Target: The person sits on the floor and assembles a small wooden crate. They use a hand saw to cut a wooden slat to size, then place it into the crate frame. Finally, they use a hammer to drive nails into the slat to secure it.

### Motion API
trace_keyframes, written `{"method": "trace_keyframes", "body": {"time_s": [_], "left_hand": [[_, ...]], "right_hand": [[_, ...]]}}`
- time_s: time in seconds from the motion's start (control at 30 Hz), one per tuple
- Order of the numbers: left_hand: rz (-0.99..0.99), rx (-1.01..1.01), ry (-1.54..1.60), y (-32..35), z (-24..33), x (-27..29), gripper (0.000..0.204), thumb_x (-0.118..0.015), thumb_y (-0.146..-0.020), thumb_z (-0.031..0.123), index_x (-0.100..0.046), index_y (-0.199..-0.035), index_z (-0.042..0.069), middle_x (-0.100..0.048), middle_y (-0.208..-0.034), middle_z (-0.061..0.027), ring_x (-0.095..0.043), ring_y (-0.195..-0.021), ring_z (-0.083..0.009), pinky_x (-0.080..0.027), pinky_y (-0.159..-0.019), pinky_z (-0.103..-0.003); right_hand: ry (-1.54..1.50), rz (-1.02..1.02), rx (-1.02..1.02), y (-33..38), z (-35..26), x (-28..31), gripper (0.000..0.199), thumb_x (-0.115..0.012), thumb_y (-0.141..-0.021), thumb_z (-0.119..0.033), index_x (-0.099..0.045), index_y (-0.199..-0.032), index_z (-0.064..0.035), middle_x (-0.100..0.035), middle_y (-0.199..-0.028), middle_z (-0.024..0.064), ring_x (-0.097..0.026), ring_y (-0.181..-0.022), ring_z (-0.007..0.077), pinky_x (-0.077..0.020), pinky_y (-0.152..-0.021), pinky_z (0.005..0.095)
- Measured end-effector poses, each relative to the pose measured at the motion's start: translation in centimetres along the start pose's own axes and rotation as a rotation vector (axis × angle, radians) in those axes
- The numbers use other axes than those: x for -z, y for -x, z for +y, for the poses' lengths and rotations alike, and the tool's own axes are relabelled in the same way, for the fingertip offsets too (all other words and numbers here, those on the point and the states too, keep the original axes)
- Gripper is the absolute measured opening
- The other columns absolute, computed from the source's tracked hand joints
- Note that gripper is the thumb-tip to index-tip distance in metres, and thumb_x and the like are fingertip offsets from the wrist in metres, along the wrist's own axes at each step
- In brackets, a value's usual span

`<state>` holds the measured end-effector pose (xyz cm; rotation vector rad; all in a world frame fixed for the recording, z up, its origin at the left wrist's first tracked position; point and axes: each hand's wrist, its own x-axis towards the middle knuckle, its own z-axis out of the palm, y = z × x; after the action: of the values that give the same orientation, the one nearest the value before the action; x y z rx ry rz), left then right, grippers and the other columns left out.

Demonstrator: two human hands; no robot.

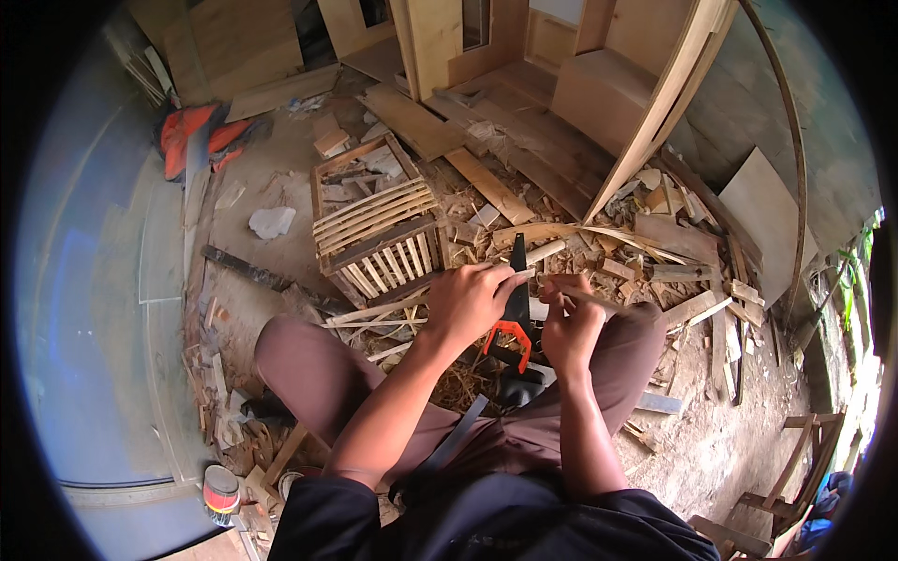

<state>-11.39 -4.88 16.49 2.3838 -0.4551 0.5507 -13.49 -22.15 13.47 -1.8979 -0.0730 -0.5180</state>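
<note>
Above my lap, my left hand (470, 301) is closed, its fingertips pinching a thin wooden piece of which only a pale end shows by the saw blade. My right hand (571, 327) grips a thin wooden stick (599, 301) that points out to the right over my knee. Between both hands stands a handsaw (519, 304), its dark blade upright and its orange-and-black handle low between my legs. Neither hand is on that handle. Just behind the blade lies a pale wooden stick (547, 251). A slatted wooden crate (374, 220) sits ahead of my left hand.
Wood scraps (692, 271) and shavings cover the ground ahead and to the right. Tall plywood panels (655, 112) stand at the back. A blue-grey sheet surface (103, 309) borders the left, with a small tin (222, 491) near it. A wooden frame (790, 477) stands at lower right.
</note>
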Motion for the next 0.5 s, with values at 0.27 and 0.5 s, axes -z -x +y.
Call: {"method": "trace_keyframes", "body": {"time_s": [0.27,0.5], "left_hand": [[0.069,0.525,0.103,-1.6,-4.6,3.2,0.019,-0.071,-0.104,0.023,-0.082,-0.116,0.014,-0.076,-0.072,-0.0038,-0.061,-0.054,-0.0067,-0.042,-0.047,-0.029],[0.556,0.164,0.16,-2.4,-4.8,7.3,0.025,-0.081,-0.096,0.014,-0.078,-0.12,0.008,-0.08,-0.092,-0.0092,-0.072,-0.078,-0.0142,-0.055,-0.069,-0.029]], "right_hand": [[-0.969,0.157,-0.597,-3.2,2.3,4.2,0.014,-0.071,-0.102,-0.003,-0.063,-0.108,0.0068,-0.07,-0.094,0.0128,-0.071,-0.085,0.0218,-0.0659,-0.079,0.0362],[-0.844,0.003,-0.683,-2.1,4.6,2.0,0.042,-0.064,-0.107,-0.009,-0.052,-0.144,0.0051,-0.069,-0.123,0.0178,-0.073,-0.109,0.0275,-0.0628,-0.097,0.0419]]}}
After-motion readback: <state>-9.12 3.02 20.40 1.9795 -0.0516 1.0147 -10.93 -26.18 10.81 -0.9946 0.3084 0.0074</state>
